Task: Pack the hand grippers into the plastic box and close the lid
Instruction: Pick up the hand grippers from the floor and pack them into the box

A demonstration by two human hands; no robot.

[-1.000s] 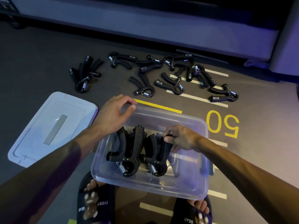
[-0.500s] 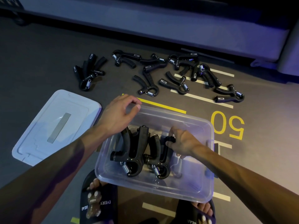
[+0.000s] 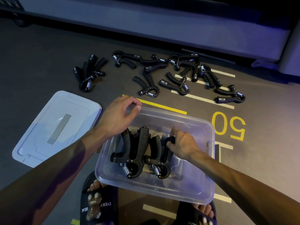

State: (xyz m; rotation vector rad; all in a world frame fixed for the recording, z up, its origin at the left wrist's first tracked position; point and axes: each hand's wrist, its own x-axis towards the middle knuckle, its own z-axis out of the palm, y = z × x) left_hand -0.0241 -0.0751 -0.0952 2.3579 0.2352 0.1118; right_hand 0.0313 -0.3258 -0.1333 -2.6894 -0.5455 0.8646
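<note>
Head view: the clear box point(image 3: 209, 161) sits on the floor by the person's feet, holding two grippers side by side, springs toward the near wall. The right hand point(image 3: 181, 144) has its grip curled round the handle of the second gripper point(image 3: 159, 157), now pushed closer against the first gripper point(image 3: 134, 153) than a second ago (it looks nearly settled). The left hand point(image 3: 118, 116) still rests on the box's far left rim, thumb and fingers loosely bent, holding nothing that I can make out. A loose pile point(image 3: 170, 73) of grippers lies on the floor beyond the box, toward the far edge, and the lid point(image 3: 32, 143) lies flat to the box's left. Packing has barely begun, I judge: most grippers remain outside.
</note>
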